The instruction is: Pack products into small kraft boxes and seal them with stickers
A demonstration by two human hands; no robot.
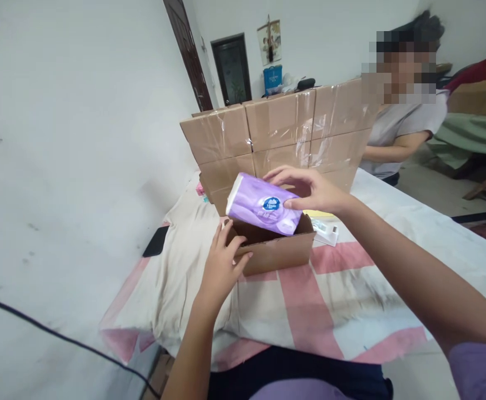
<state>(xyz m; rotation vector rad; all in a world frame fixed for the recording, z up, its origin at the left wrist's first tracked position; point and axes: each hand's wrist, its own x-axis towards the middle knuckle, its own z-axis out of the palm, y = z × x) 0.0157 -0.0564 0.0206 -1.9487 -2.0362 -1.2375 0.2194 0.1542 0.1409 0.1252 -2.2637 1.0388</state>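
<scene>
A purple pack of tissues (263, 206) with a blue label is tilted over the mouth of a small cardboard box (278, 254). My right hand (309, 191) grips the pack at its right end, thumb on the front face and fingers over the top. At the box's left end is my left hand (224, 258), its fingers spread and touching the rim and near side. The box stands upright with its top open; its inside is mostly hidden by the pack.
Taped cardboard boxes (282, 125) form a wall behind. A dark phone (156, 241) lies at the table's left edge. A white object (326, 232) sits right of the box. Another person (405, 128) is at the back right. A black cable (59, 333) runs along the left wall.
</scene>
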